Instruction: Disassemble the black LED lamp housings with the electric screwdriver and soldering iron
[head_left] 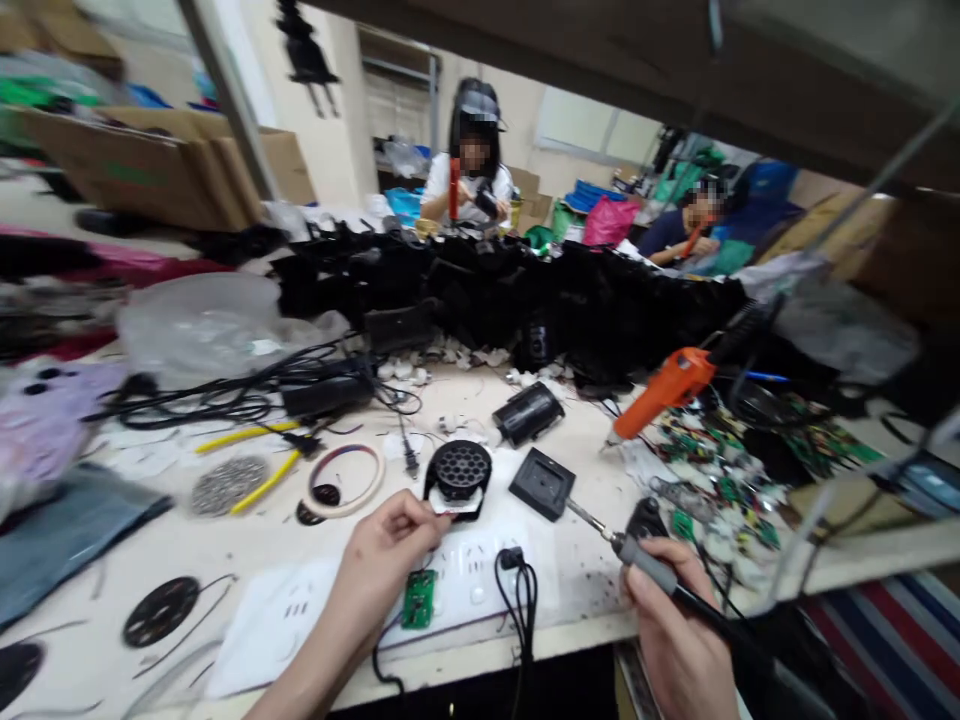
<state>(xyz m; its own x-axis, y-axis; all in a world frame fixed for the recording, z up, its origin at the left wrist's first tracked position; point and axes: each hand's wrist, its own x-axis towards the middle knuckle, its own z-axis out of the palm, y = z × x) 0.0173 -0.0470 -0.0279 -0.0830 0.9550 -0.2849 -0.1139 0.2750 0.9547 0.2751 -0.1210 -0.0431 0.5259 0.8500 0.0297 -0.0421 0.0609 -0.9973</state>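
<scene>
My right hand (679, 620) is wrapped around the grey grip of a soldering iron (651, 567). The iron's metal tip points up and left, by the edge of a black square block (541, 484) with a recess. My left hand (394, 545) is pinched at the front of a black housing with a honeycomb grille (458, 470). A small white piece (456, 506) shows beside its fingertips; what they grip is too small to make out. Below that hand lies a green circuit board (418, 599). A black cable with a plug (511, 560) hangs over the table's front edge.
An orange glue gun (664, 393) stands nose-down at right, near heaped circuit boards (720, 460). Behind the black cylinder (529, 413) rises a pile of black parts (510, 290). Tape (345, 480) and coiled cables (225, 385) lie left. Two people work beyond.
</scene>
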